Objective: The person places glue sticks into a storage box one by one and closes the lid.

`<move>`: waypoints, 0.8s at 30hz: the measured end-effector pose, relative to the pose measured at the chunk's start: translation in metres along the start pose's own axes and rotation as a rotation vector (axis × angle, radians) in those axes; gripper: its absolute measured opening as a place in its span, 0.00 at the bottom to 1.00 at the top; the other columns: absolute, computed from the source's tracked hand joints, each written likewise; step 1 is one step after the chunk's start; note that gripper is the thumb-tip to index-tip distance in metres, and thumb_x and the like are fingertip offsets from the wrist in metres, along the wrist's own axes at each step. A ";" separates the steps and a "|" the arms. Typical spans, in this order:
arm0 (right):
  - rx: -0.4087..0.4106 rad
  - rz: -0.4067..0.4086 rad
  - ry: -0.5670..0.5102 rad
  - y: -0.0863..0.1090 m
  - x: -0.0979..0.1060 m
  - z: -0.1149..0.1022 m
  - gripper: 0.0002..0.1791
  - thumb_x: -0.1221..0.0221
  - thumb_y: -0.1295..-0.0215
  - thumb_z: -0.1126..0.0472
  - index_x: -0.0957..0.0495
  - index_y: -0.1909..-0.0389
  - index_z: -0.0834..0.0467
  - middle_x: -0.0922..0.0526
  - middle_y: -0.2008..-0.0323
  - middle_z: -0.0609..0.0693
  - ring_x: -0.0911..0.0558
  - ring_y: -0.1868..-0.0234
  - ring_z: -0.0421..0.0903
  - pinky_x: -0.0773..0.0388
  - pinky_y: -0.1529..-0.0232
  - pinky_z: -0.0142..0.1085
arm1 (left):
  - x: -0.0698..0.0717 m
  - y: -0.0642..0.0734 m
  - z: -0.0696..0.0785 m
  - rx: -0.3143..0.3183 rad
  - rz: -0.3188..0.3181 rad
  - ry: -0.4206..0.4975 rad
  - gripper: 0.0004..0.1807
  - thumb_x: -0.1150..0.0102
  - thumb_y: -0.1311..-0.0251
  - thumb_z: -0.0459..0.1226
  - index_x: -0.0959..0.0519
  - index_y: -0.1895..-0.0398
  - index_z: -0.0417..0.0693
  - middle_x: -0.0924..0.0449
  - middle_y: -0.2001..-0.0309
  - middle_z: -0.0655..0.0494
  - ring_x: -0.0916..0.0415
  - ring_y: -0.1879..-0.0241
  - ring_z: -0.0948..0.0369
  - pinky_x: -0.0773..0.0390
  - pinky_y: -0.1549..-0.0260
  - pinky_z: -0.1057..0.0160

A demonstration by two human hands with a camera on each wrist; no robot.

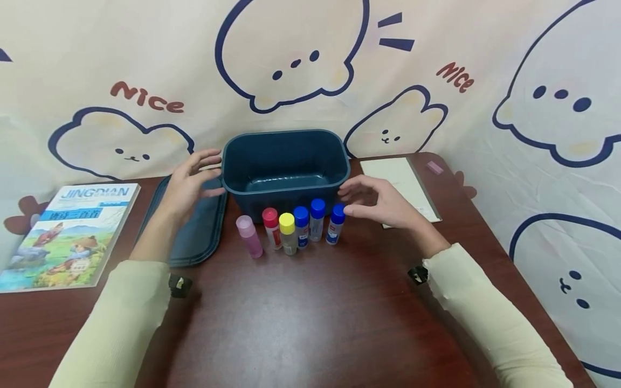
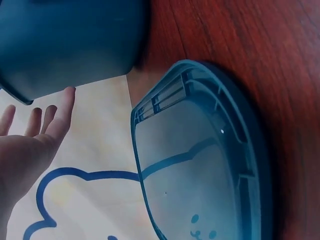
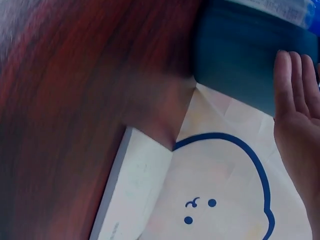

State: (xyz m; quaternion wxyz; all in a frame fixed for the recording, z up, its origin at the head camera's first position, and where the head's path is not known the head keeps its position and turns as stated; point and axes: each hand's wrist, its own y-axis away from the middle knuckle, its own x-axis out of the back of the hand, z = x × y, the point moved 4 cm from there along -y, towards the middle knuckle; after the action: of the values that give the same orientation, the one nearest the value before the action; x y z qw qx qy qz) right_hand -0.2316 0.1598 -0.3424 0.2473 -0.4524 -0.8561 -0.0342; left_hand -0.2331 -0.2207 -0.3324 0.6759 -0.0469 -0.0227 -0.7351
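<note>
A dark teal plastic bin (image 1: 291, 153) stands open-topped near the back of the table. My left hand (image 1: 189, 186) is at its left end, fingers spread toward the rim; in the left wrist view these fingers (image 2: 62, 117) reach right up to the bin's wall. At the opposite end, my right hand (image 1: 375, 202) has its fingers loosely bent beside the bin's wall. A row of small capped tubes stands in front: a pink one (image 1: 249, 237), a red-capped one (image 1: 273, 229), a yellow-capped one (image 1: 288, 234) and blue-capped ones (image 1: 335, 223). Neither hand holds anything.
A teal lid (image 1: 196, 237) lies left of the bin, under my left forearm. Farther left is a picture book (image 1: 73, 231). Behind my right hand lies a pale notebook (image 1: 405, 186), with a small pink piece (image 1: 435, 167) near the corner. A printed cloth wall borders the table.
</note>
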 end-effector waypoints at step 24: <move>-0.012 -0.125 -0.115 -0.004 -0.021 0.006 0.18 0.32 0.37 0.64 0.21 0.48 0.63 0.17 0.51 0.57 0.18 0.50 0.55 0.18 0.46 0.47 | -0.004 -0.008 -0.006 0.048 -0.104 0.077 0.26 0.52 0.24 0.35 0.38 0.25 0.49 0.50 0.24 0.42 0.46 0.31 0.45 0.15 0.58 0.61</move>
State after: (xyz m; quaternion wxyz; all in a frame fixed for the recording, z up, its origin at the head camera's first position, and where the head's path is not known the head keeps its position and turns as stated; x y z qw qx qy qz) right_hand -0.2274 0.1428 -0.3565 0.1924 -0.4010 -0.8952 -0.0287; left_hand -0.2407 -0.2168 -0.3387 0.6382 -0.0013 -0.0167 -0.7697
